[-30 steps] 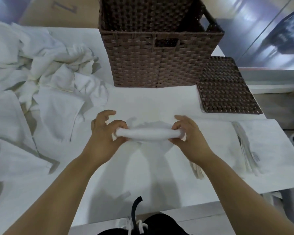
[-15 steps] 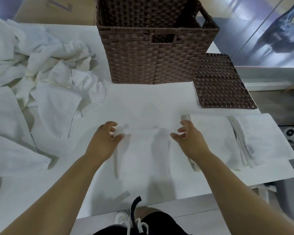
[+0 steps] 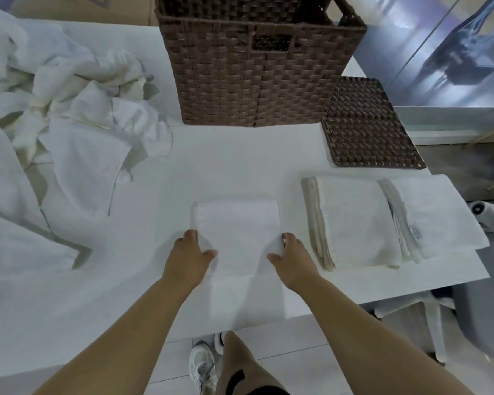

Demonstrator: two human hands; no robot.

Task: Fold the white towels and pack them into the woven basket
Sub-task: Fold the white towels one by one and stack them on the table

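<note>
A folded white towel (image 3: 237, 226) lies flat on the white table (image 3: 240, 163), straight in front of me. My left hand (image 3: 188, 259) holds its near left edge, thumb on top and fingers at the side. My right hand (image 3: 292, 259) holds the near right edge the same way. The brown woven basket (image 3: 254, 81) stands behind the towel at the table's far side; its inside is mostly hidden. A heap of loose white towels (image 3: 69, 89) covers the left part of the table.
Two stacks of folded towels (image 3: 354, 220) (image 3: 434, 212) lie side by side to the right of my right hand. A flat woven lid (image 3: 368, 126) lies beside the basket. The table's near edge runs just under my forearms; a chair base (image 3: 428, 306) stands right.
The towel, held up between both hands a second ago, now lies flat as a folded rectangle. Both hands have shifted to its near side edges.
</note>
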